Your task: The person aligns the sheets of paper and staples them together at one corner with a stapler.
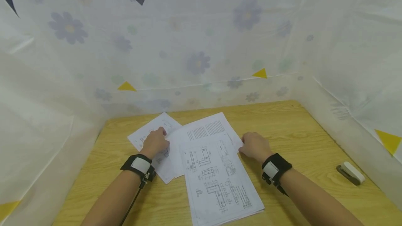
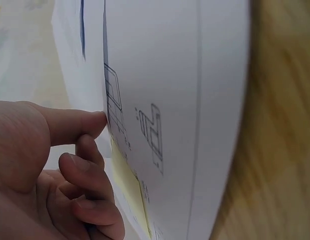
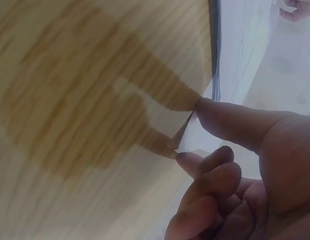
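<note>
Several white sheets with printed technical drawings lie overlapping on a wooden table [image 1: 301, 135]. The largest drawing sheet [image 1: 216, 173] lies on top in the middle, with a smaller sheet [image 1: 166, 123] poking out to its left. My left hand [image 1: 157, 139] rests on the left sheets; in the left wrist view its thumb and curled forefinger [image 2: 94, 132] pinch the edge of a drawing sheet [image 2: 185, 100]. My right hand [image 1: 248, 144] is at the top sheet's right edge. There its thumb and forefinger [image 3: 192, 132] pinch a paper corner [image 3: 190, 131], lifted slightly off the wood.
A small grey and white stapler [image 1: 350, 173] lies on the table at the far right, near the curtain wall. Floral plastic sheeting [image 1: 194, 51] encloses the table on the back, left and right. Bare wood shows in front of and behind the papers.
</note>
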